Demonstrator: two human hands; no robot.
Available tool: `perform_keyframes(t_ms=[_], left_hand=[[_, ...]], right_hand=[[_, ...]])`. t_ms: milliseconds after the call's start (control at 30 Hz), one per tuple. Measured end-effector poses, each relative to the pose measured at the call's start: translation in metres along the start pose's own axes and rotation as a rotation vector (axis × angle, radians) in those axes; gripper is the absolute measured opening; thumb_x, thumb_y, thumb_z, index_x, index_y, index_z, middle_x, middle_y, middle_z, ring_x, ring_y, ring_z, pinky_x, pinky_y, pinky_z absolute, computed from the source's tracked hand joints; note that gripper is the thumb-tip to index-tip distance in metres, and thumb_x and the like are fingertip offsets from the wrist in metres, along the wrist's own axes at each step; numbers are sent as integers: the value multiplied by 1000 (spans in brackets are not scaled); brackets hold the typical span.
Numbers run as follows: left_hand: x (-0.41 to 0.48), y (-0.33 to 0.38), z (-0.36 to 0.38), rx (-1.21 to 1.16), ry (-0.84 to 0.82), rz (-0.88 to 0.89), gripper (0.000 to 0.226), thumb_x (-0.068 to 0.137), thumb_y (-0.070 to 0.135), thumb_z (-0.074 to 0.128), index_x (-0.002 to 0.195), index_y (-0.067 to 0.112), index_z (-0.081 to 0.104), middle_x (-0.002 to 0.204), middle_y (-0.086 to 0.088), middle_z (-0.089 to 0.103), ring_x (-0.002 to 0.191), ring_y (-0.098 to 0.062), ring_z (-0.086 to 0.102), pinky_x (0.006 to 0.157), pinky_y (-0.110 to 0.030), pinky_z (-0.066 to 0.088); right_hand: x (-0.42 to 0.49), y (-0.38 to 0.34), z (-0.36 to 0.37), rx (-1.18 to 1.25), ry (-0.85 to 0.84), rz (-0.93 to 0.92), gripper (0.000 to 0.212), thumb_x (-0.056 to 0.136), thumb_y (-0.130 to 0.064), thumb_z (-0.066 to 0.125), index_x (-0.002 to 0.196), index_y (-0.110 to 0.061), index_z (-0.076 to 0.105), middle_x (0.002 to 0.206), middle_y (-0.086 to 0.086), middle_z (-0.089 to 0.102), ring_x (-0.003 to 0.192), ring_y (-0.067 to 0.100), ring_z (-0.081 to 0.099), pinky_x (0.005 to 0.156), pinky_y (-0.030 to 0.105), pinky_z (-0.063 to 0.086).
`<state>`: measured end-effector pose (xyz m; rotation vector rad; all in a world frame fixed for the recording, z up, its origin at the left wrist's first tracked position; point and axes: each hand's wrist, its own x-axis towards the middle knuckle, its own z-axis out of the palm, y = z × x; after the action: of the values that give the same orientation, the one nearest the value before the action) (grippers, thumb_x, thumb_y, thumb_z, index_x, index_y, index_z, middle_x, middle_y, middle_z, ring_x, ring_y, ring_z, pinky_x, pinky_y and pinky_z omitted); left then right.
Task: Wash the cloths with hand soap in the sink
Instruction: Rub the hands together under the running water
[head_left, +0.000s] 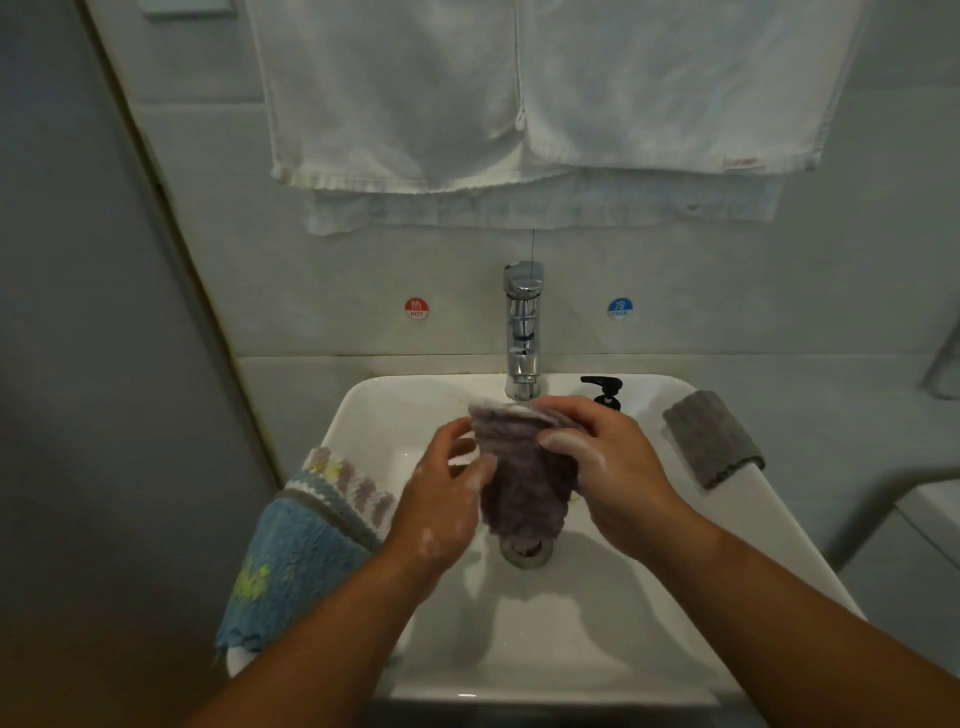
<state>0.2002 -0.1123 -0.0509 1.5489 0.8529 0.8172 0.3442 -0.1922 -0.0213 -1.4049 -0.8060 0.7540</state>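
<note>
A wet purple-grey cloth (519, 467) hangs over the white sink (561, 634), just below the chrome tap (523, 327). My right hand (608, 473) grips its top right edge, thumb in front and fingers behind. My left hand (447, 493), streaked with soap lather, touches the cloth's left side with its thumb, fingers spread and loosely bent. The cloth's lower end dangles above the drain (525, 552). A black soap pump (605, 391) stands behind my right hand, mostly hidden.
A blue towel with a patterned border (306, 540) drapes over the sink's left rim. A folded grey cloth (711, 439) lies on the right rim. White towels (519, 104) hang on the wall above. Hot and cold stickers flank the tap.
</note>
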Motion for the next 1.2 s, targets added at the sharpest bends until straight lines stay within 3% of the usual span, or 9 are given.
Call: perform_keyframes(t_ms=[133,267,333,400,567,733,933,1133,1200], left_hand=[[-5,-5,16,-93,-65,16,29,102,39,55,131,39,55,120,5,70,107,-18,70,86,-46,62],[-1,-4,16,79,81,176,22,102,23,57,121,34,61,107,9,69,97,-8,68,78,-23,60],[3,-3,13,185,94,211,20,100,23,60,114,37,62,102,12,69,94,-9,67,76,-19,57],[6,-3,13,177,102,172,21,97,28,65,112,42,61,101,9,70,93,-11,69,80,-30,61],[-5,-3,26,-106,35,24,18,100,32,60,111,47,57,105,-1,71,91,-22,74,78,-51,62],[-9,0,40,-20,177,77,21,104,23,52,116,40,55,104,6,66,90,-17,71,72,-45,63],[3,6,32,49,308,83,11,105,27,49,100,34,56,97,4,65,91,-17,67,80,-46,61],[-17,15,45,116,156,148,11,105,38,46,100,32,55,92,5,66,84,-11,66,72,-29,59],[-6,15,39,166,255,180,10,105,33,47,98,31,53,89,8,63,85,-11,64,72,-26,54]], right_hand=[[1,0,9,226,89,68,23,100,-6,52,110,-15,71,105,10,73,98,26,71,78,37,60],[-1,14,9,-56,141,122,9,98,-21,57,101,-14,62,101,13,66,97,30,66,84,50,60],[-5,14,8,-141,49,84,20,95,-34,63,106,-17,59,102,7,65,94,19,67,80,42,62],[-7,13,7,-170,2,15,25,95,-40,65,112,-24,61,104,-2,70,94,10,69,75,28,61],[-1,17,15,0,182,-29,17,105,-29,50,107,-21,66,97,0,73,92,13,71,79,29,59],[4,22,22,-64,275,21,23,105,-42,44,103,-29,63,100,-1,69,94,15,69,86,42,60],[-5,23,19,-382,134,-362,16,103,-31,51,116,-32,61,108,-11,61,102,3,61,88,21,54],[5,21,18,-307,321,-208,16,104,-34,51,97,-23,60,89,-6,64,83,8,63,76,32,56],[-11,24,28,-326,234,-195,15,105,-32,49,99,-22,58,88,-5,64,79,4,63,65,19,53]])
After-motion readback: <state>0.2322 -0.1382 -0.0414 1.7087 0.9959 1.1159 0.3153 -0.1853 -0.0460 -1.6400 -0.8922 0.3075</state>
